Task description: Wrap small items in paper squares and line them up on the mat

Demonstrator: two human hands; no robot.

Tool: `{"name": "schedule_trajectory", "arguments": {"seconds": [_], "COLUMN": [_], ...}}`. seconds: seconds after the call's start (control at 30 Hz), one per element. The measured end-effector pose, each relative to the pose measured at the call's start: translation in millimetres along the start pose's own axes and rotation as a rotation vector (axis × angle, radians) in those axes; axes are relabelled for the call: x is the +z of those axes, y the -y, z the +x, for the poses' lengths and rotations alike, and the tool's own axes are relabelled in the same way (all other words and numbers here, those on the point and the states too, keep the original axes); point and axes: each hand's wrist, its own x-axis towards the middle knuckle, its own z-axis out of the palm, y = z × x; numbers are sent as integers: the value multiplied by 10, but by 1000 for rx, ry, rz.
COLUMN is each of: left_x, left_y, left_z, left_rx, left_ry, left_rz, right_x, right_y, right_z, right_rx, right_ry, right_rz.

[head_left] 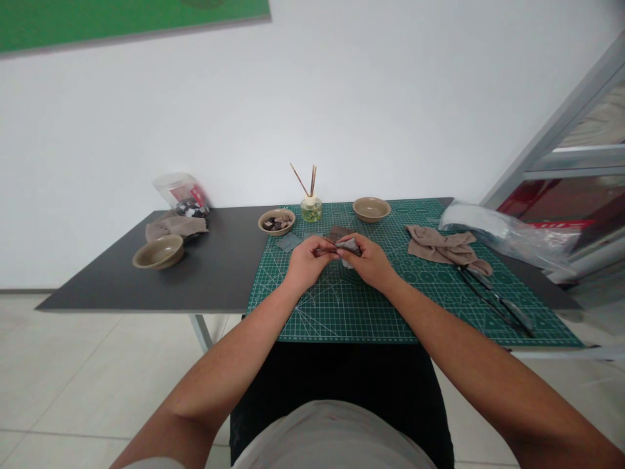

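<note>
My left hand [308, 262] and my right hand [370, 260] meet over the green cutting mat [342, 319], fingers bent in. Between my left fingertips is a small dark brown piece [326, 250], its kind too small to tell. A crumpled grey cloth [349, 245] is pinched in my right hand, its fold touching the brown piece. Just beyond my hands a dark brown flat patch [340, 231] lies on the mat. A grey-blue flat square [288, 242] lies left of my left hand.
A bowl of dark and tan pieces [278, 223], a reed diffuser [311, 207] and another bowl [372, 210] stand at the back. Rightward lie a brown cloth [442, 247], glasses [498, 301] and a plastic bag [508, 234]. A third bowl [159, 253] and clear container [180, 189] are left.
</note>
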Motion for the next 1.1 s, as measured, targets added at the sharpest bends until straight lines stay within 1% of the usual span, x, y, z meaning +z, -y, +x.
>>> {"name": "schedule_trajectory", "arguments": {"seconds": [0.2,0.3,0.47,0.57,0.63,0.73,0.8,0.9,0.97,1.03,1.07,1.1], "left_x": [5,12,25,25,21,17,16,5,-13,-36,-47,-55], "left_y": [-39,-52,-15,8,17,26,34,46,46,36,29,20], "left_z": [0,3,9,12,15,15,12,10,18,32,39,47], "left_rx": [-27,-77,-150,-160,-155,-142,-146,-131,-89,-50,-43,-55], "left_ry": [21,18,5,19,26,21,35,57,6,-92,-136,-153], "left_rz": [-41,-107,-207,-248,-241,-214,-211,-185,-113,-32,-7,-13], "right_x": [-20,-18,-9,-7,0,10,6,-20,-31,-15,4,29], "right_y": [20,41,41,38,37,38,45,55,44,7,-20,-50], "right_z": [0,-4,-5,-4,-4,-11,-17,-21,-14,4,14,24], "right_rx": [16,24,-29,-30,-30,-69,-94,-56,5,59,81,99], "right_ry": [8,-1,22,37,24,4,19,24,-45,-111,-114,-85], "right_rz": [12,14,-23,-20,-18,-19,-24,-32,-23,2,19,37]}}
